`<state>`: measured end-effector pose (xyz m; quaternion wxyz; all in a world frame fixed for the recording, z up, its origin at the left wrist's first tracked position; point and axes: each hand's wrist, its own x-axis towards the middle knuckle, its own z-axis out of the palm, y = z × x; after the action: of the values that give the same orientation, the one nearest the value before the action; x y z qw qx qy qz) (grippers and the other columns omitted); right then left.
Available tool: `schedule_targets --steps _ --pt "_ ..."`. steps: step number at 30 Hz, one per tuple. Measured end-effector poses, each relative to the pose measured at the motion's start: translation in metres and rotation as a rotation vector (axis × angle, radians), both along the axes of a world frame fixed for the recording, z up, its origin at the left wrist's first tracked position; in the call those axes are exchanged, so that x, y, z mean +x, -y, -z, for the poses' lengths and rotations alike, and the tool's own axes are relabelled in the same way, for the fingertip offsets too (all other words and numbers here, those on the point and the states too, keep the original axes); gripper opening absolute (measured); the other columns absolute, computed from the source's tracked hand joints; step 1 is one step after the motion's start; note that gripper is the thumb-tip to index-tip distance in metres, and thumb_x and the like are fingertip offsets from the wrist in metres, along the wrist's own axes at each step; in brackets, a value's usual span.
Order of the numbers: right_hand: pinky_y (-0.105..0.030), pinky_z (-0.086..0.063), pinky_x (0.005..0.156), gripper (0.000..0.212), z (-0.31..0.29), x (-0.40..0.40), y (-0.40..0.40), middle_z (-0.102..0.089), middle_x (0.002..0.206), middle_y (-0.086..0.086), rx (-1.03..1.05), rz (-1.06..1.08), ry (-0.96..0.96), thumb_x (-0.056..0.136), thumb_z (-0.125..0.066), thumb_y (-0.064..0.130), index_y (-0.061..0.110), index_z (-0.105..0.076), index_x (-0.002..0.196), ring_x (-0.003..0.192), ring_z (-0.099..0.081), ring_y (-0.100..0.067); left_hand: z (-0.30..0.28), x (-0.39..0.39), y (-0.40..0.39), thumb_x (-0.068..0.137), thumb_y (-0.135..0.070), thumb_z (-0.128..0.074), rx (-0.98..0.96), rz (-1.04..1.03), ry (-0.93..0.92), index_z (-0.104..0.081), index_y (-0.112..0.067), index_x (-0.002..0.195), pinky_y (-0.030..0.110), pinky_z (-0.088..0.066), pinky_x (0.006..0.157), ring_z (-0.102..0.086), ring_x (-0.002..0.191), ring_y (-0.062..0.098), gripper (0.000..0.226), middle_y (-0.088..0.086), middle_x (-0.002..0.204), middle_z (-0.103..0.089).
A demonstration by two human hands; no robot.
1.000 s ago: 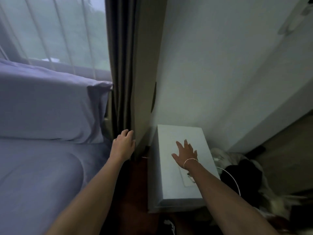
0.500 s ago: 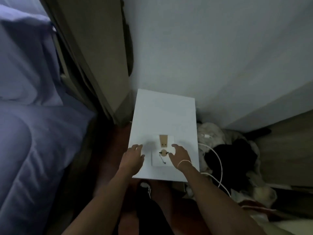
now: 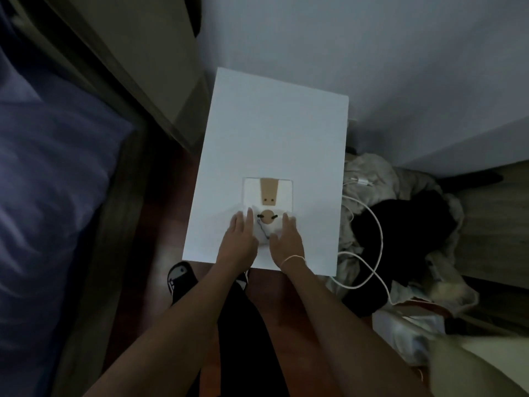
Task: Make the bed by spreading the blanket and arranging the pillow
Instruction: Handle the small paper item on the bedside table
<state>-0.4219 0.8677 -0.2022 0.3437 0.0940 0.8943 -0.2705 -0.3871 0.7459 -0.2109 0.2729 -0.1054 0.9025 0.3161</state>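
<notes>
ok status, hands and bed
Left hand and right hand flat on white envelope atop bedside box. Bed untouched at left. Nothing blocking.

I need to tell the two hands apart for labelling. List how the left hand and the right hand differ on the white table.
The left hand has a bare wrist, while the right hand wears a thin pale band at its wrist. The left hand lies at the left edge of the small white packet; the right hand lies at its right edge. Both lie flat, fingers straight, palms down on the white table, flanking the packet's round tan clasp.
</notes>
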Motion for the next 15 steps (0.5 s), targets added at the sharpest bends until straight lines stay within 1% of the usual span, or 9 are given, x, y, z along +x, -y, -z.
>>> schedule_targets --steps 2,4,6,7,8,10,12,15 --pt "-0.036 -0.022 0.117 0.065 -0.003 -0.003 0.0 -0.016 0.158 -0.01 -0.05 0.108 -0.002 0.092 -0.043 0.013 0.015 -0.015 0.15 0.144 -0.022 -0.027 0.006 0.001 -0.007 0.091 -0.007 -0.039 -0.001 -0.006 0.019 0.007 -0.006 0.149 0.045 -0.017 0.12 0.003 0.147 0.033 0.074 0.021 0.158 0.002" --pt "-0.038 -0.027 0.116 0.068 -0.006 -0.009 -0.001 -0.029 0.154 -0.01 -0.11 0.228 0.003 0.087 -0.045 0.008 0.017 -0.02 0.149 0.14 -0.03 -0.028 0.005 -0.002 -0.013 0.091 -0.006 -0.038 0.032 -0.101 0.025 0.005 -0.006 0.149 0.046 -0.018 0.12 -0.002 0.147 0.034 0.073 0.022 0.158 -0.002" --pt "-0.035 -0.033 0.111 0.068 -0.009 -0.016 -0.003 -0.039 0.147 -0.012 -0.135 0.302 0.027 0.086 -0.047 0.008 0.019 -0.022 0.149 0.134 -0.037 -0.029 -0.001 -0.009 -0.018 0.096 -0.014 -0.038 0.063 -0.27 -0.005 -0.003 -0.006 0.15 0.046 -0.027 0.115 -0.021 0.142 0.037 0.065 0.023 0.154 -0.016" --pt "-0.034 -0.034 0.107 0.067 -0.01 -0.019 -0.004 -0.043 0.143 -0.013 -0.137 0.321 0.04 0.086 -0.048 0.009 0.019 -0.024 0.148 0.131 -0.041 -0.029 -0.004 -0.013 -0.018 0.098 -0.021 -0.038 0.075 -0.368 -0.014 -0.006 -0.007 0.15 0.047 -0.033 0.11 -0.032 0.134 0.038 0.062 0.023 0.149 -0.026" --pt "-0.034 -0.036 0.104 0.066 -0.011 -0.021 -0.005 -0.045 0.139 -0.014 -0.134 0.326 0.046 0.087 -0.049 0.011 0.018 -0.026 0.148 0.128 -0.043 -0.029 -0.008 -0.017 -0.017 0.099 -0.027 -0.039 0.096 -0.465 0.001 -0.009 -0.008 0.149 0.048 -0.038 0.105 -0.041 0.126 0.038 0.062 0.022 0.143 -0.032" --pt "-0.035 -0.038 0.103 0.063 -0.013 -0.025 -0.008 -0.05 0.134 -0.014 -0.126 0.321 0.047 0.087 -0.051 0.013 0.017 -0.029 0.146 0.124 -0.047 -0.03 -0.012 -0.027 -0.008 0.098 -0.032 -0.04 0.151 -0.591 0.062 -0.018 -0.01 0.147 0.045 -0.043 0.098 -0.05 0.111 0.038 0.058 0.021 0.132 -0.035" --pt "-0.038 -0.041 0.103 0.063 -0.015 -0.027 -0.011 -0.053 0.131 -0.014 -0.137 0.297 0.062 0.086 -0.054 0.018 0.017 -0.031 0.145 0.121 -0.049 -0.03 -0.013 -0.035 0.002 0.099 -0.028 -0.038 0.177 -0.621 0.102 -0.033 -0.009 0.139 0.041 -0.042 0.092 -0.052 0.1 0.035 0.045 0.02 0.127 -0.04" --pt "-0.039 -0.042 0.102 0.063 -0.015 -0.034 -0.014 -0.053 0.129 -0.015 -0.102 0.145 0.05 0.086 -0.059 0.029 0.016 -0.034 0.143 0.12 -0.05 -0.03 -0.016 -0.043 0.015 0.1 -0.02 -0.034 0.207 -0.617 0.113 -0.041 -0.009 0.133 0.039 -0.045 0.081 -0.054 0.097 0.032 0.035 0.019 0.116 -0.055"
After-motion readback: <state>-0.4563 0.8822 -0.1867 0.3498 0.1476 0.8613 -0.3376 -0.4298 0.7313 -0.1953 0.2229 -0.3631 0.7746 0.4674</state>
